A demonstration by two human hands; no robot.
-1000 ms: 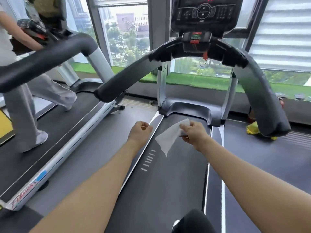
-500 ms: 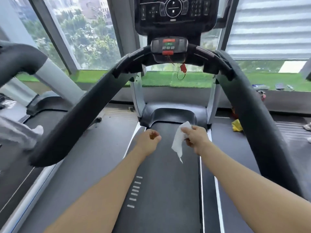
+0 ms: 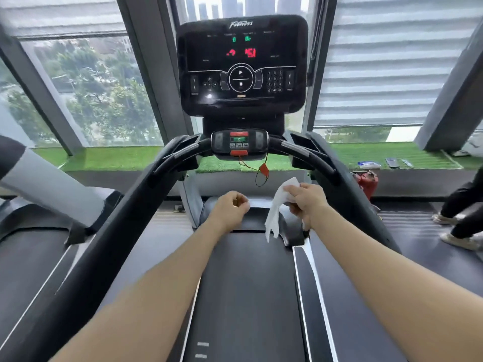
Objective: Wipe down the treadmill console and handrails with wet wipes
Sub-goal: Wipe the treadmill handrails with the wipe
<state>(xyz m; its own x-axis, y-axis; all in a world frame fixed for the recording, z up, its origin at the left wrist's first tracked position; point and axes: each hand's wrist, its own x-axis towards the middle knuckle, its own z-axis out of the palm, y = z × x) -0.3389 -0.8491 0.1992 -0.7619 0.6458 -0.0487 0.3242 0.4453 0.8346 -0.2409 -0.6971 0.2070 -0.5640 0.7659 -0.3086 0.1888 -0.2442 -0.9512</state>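
Observation:
The black treadmill console point(image 3: 241, 65) stands straight ahead with lit red and green digits. Under it sits a small control panel point(image 3: 240, 142) with a red safety clip point(image 3: 263, 169) hanging on a cord. Padded black handrails run back on the left point(image 3: 109, 236) and right point(image 3: 347, 194). My right hand point(image 3: 304, 199) pinches a white wet wipe point(image 3: 277, 210), which dangles below the panel over the front of the belt. My left hand point(image 3: 231, 209) is curled into a loose fist with nothing in it, a little left of the wipe.
The dark running belt point(image 3: 248, 296) lies below my arms. A neighbouring treadmill's rail point(image 3: 39, 178) is at the left. At the right, a person's legs point(image 3: 462, 218) step on another machine. A red object point(image 3: 367, 181) and small items sit by the green turf ledge point(image 3: 386, 155).
The view has tilted up and moved closer, bringing the whole console into sight. Both hands have risen toward the control panel, the right one still holding the wipe.

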